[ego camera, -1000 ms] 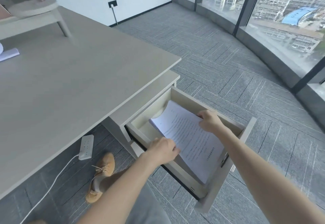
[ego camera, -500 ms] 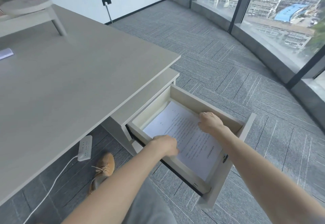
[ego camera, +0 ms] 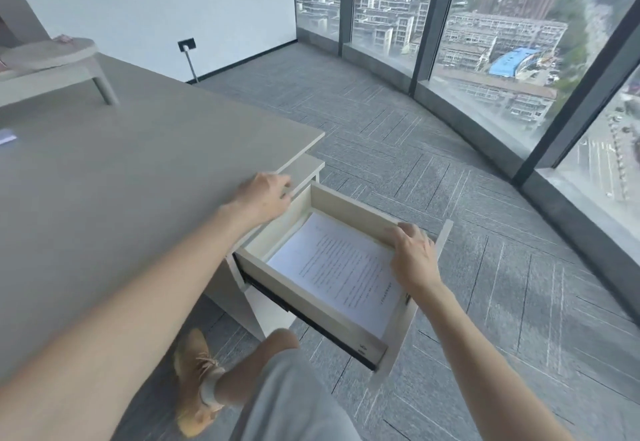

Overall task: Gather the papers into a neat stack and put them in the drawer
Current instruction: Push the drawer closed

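Observation:
A stack of printed white papers (ego camera: 332, 267) lies flat inside the pulled-out cream drawer (ego camera: 304, 288) under the desk's right corner. My left hand (ego camera: 265, 194) rests on the edge of the grey desk (ego camera: 121, 181), above the drawer's inner end, fingers loosely spread and holding nothing. My right hand (ego camera: 414, 257) sits at the drawer's far side wall near its front panel, fingers resting over the wall's top edge and the palm above the papers' edge.
A small raised stand (ego camera: 52, 59) sits at the desk's back left, and a bit of white and blue paper (ego camera: 7, 136) lies at the desk's left edge. My knee and tan shoe (ego camera: 197, 381) are below the drawer. Grey carpet stretches to curved floor-to-ceiling windows (ego camera: 485, 59).
The papers went from tilted in both hands to lying flat in the drawer. My left hand left the drawer and rose to the desk edge; my right hand shifted to the drawer's side wall.

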`<state>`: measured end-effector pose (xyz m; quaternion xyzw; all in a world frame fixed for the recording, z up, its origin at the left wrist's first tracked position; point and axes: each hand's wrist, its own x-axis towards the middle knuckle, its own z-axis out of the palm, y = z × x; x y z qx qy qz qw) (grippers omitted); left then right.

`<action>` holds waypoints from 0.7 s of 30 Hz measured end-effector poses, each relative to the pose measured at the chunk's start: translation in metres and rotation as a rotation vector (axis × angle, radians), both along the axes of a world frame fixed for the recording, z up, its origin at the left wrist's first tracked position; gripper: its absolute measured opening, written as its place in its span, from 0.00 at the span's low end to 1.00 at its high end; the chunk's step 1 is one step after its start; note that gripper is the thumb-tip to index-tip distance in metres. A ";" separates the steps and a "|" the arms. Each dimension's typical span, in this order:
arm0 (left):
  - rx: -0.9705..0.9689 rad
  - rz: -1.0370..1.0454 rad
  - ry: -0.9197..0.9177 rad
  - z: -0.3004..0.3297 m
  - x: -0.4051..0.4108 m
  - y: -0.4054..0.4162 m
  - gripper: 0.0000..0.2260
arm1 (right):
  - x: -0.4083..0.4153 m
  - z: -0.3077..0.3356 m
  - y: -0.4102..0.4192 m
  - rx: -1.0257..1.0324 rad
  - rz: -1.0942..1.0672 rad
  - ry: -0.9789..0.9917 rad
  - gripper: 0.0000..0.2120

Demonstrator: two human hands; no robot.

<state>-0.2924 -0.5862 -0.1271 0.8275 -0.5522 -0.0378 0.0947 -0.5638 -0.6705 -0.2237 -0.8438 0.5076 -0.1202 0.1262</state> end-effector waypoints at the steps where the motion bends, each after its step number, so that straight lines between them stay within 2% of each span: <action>1: -0.025 0.003 -0.017 0.003 0.008 0.001 0.16 | -0.010 0.001 0.007 -0.024 -0.044 -0.023 0.29; 4: -0.003 0.019 -0.039 0.001 0.034 0.004 0.22 | -0.038 -0.006 0.019 -0.002 -0.180 -0.070 0.32; 7: 0.239 0.045 -0.073 -0.010 0.051 0.017 0.36 | -0.057 -0.011 0.026 0.199 -0.239 -0.146 0.29; 9: 0.313 0.029 -0.157 -0.019 0.058 0.023 0.40 | -0.063 -0.011 0.028 0.308 -0.227 -0.186 0.28; 15: 0.297 0.019 -0.163 -0.018 0.074 0.008 0.39 | -0.070 -0.007 0.027 0.532 -0.232 -0.417 0.31; 17: 0.278 0.022 -0.174 -0.022 0.076 0.005 0.39 | -0.067 -0.007 0.027 0.573 -0.214 -0.432 0.30; 21: 0.235 0.016 -0.136 -0.024 0.079 0.001 0.37 | -0.052 -0.009 0.028 0.665 -0.166 -0.495 0.41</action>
